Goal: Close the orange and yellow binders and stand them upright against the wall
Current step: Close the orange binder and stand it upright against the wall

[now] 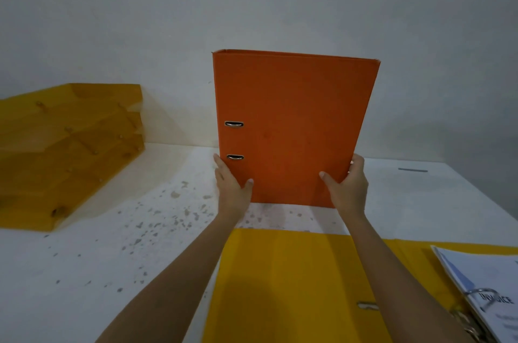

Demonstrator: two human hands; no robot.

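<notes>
The orange binder (291,124) is closed and upright, its broad cover facing me, in front of the white wall (252,6). My left hand (231,187) grips its lower left edge by the spine. My right hand (347,188) grips its lower right corner. Whether its bottom edge touches the table is hard to tell. The yellow binder (280,281) lies open and flat on the table near me, under my forearms. Its ring mechanism (473,314) holds a stack of white invoice papers (487,281) at the lower right.
A stack of translucent amber letter trays (64,152) stands at the left against the wall. The white table (112,258) is speckled with grey marks. A small dark strip (412,170) lies at the far right of the table.
</notes>
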